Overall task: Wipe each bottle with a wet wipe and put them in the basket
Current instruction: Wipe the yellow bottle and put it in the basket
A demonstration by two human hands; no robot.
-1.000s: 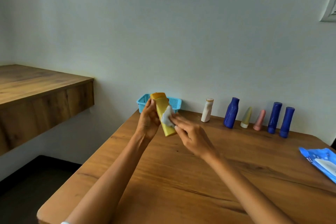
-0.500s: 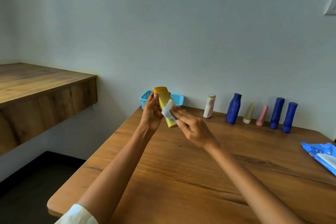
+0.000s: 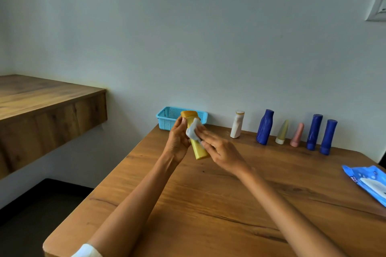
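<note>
My left hand (image 3: 177,142) grips a yellow bottle (image 3: 199,149), cap end up, tilted above the wooden table (image 3: 208,204). My right hand (image 3: 221,152) presses a crumpled white wet wipe (image 3: 193,131) against the bottle's front with its fingers. Behind them the light blue basket (image 3: 167,120) sits at the table's far left corner against the wall; its inside is hidden. Along the wall stand a white bottle (image 3: 237,124), a dark blue bottle (image 3: 264,127), a pale yellow tube (image 3: 282,132), a pink tube (image 3: 297,135) and two more blue bottles (image 3: 314,132) (image 3: 328,137).
A blue wet wipe pack (image 3: 369,182) lies at the table's right edge. A second wooden counter (image 3: 41,98) runs along the left, with a gap and dark floor (image 3: 31,215) between it and the table. A wall switch (image 3: 378,8) is at the upper right.
The wipe in my right hand has slid along the yellow bottle, and the bottle has tilted a little. The camera view has shifted slightly; the bottles by the wall stay put.
</note>
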